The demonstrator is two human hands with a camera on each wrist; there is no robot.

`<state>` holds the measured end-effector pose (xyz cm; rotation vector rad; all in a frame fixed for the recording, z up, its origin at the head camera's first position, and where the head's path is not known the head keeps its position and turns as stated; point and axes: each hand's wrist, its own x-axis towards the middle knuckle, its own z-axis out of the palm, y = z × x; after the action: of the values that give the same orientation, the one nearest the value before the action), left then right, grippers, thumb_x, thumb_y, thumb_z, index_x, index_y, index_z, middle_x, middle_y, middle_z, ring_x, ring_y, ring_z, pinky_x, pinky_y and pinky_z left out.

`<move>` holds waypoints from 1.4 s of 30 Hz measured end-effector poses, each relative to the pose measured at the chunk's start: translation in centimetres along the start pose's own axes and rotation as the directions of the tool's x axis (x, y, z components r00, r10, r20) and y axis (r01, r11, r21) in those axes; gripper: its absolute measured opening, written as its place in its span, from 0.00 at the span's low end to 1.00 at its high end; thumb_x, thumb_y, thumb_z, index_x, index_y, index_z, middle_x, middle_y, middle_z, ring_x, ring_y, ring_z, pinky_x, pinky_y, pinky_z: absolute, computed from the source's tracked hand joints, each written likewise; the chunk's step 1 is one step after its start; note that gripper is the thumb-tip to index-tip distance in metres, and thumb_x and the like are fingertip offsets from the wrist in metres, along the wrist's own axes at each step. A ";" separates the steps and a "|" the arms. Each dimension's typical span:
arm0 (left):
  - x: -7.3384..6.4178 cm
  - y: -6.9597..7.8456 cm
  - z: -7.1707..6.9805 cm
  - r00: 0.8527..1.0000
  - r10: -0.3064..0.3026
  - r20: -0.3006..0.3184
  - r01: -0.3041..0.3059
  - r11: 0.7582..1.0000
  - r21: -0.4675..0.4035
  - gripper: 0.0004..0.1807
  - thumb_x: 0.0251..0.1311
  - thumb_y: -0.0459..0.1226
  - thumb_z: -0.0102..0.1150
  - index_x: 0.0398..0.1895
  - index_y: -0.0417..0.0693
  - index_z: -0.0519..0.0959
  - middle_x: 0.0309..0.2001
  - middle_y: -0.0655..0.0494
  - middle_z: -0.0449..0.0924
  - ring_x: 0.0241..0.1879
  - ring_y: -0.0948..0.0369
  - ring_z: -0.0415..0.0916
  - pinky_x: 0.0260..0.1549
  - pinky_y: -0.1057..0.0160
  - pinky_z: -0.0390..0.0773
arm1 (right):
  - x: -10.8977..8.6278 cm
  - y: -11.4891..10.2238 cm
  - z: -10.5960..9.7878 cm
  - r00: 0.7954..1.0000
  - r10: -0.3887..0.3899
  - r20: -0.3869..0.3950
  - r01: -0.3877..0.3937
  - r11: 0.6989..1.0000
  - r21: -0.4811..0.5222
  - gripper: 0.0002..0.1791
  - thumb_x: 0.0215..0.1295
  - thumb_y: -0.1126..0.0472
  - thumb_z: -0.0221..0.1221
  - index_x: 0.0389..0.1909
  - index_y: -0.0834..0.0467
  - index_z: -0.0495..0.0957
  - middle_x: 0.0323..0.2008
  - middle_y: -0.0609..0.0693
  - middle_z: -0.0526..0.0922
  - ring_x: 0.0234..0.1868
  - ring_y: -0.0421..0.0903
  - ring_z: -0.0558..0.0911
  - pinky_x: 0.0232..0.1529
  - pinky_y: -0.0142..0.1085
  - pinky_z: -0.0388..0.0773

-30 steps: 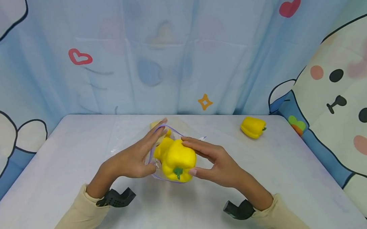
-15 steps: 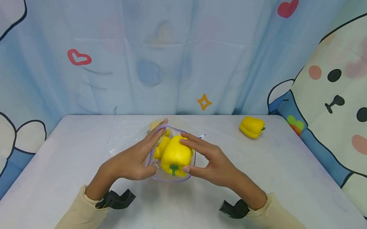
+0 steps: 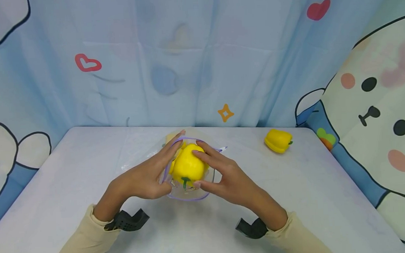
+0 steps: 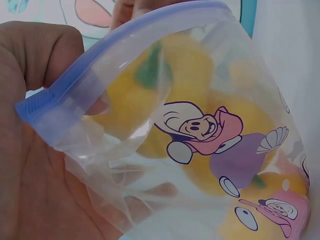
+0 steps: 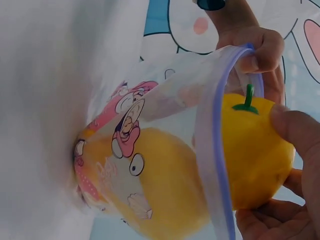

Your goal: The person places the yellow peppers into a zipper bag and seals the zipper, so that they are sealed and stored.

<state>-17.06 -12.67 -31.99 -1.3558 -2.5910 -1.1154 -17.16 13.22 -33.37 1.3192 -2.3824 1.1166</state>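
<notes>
A clear zip bag [image 4: 200, 150] with a purple zip rim and cartoon prints stands mouth-up on the table. My left hand [image 3: 145, 177] holds its rim at the left, thumb and fingers spreading the mouth. My right hand [image 3: 224, 174] grips a yellow bell pepper [image 3: 189, 166] with a green stem right at the mouth. In the right wrist view that pepper [image 5: 255, 155] sits partly past the purple rim, stem toward the left hand. More yellow peppers [image 5: 170, 180] show through the printed plastic, lower in the bag.
Another yellow bell pepper [image 3: 278, 140] lies at the table's back right. The white table [image 3: 99, 156] reaches back to a blue cartoon curtain [image 3: 173, 68]. A black camera mount is strapped to each wrist.
My right hand has moved left and slightly away from me, carrying the pepper from the bag's front right edge into the mouth. My left hand has stayed at the rim.
</notes>
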 end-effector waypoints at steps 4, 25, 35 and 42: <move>0.1 0.0 0.0 1.000 0.011 0.000 -0.011 1.000 -0.004 0.56 0.43 0.30 0.53 0.78 0.44 0.37 0.78 0.56 0.28 0.74 0.58 0.40 0.66 0.46 0.55 | 0.1 0.1 0.2 1.000 -0.002 -0.030 0.000 0.998 -0.058 0.41 0.55 0.64 0.70 0.70 0.60 0.64 0.74 0.54 0.54 0.71 0.52 0.61 0.60 0.41 0.69; -0.2 -0.1 -0.9 1.000 -0.001 -0.023 0.001 1.000 -0.008 0.56 0.43 0.28 0.53 0.77 0.39 0.35 0.78 0.56 0.25 0.75 0.58 0.33 0.69 0.49 0.49 | 0.8 -0.4 1.0 0.998 -0.055 0.012 0.055 0.997 -0.045 0.43 0.50 0.61 0.73 0.69 0.57 0.66 0.75 0.51 0.50 0.72 0.53 0.58 0.63 0.42 0.66; -0.4 -0.3 -1.2 0.999 -0.016 -0.045 0.016 1.000 -0.009 0.55 0.46 0.31 0.53 0.77 0.40 0.35 0.78 0.58 0.26 0.75 0.60 0.32 0.69 0.49 0.47 | 0.4 -0.3 0.5 0.990 -0.096 0.103 0.103 0.993 -0.063 0.43 0.51 0.53 0.71 0.69 0.54 0.66 0.74 0.51 0.54 0.73 0.50 0.56 0.63 0.43 0.66; -0.5 -0.6 -1.2 0.998 0.006 -0.057 -0.006 1.000 0.004 0.56 0.45 0.31 0.54 0.77 0.41 0.34 0.78 0.51 0.28 0.75 0.56 0.34 0.69 0.46 0.46 | 0.3 -0.3 0.0 0.990 -0.129 0.057 0.128 0.991 0.034 0.41 0.52 0.62 0.71 0.68 0.58 0.67 0.73 0.52 0.58 0.71 0.52 0.61 0.62 0.43 0.67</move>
<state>-17.54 -13.97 -31.60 -1.3100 -2.5467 -1.1309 -17.08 12.96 -33.03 1.5122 -2.2916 1.0960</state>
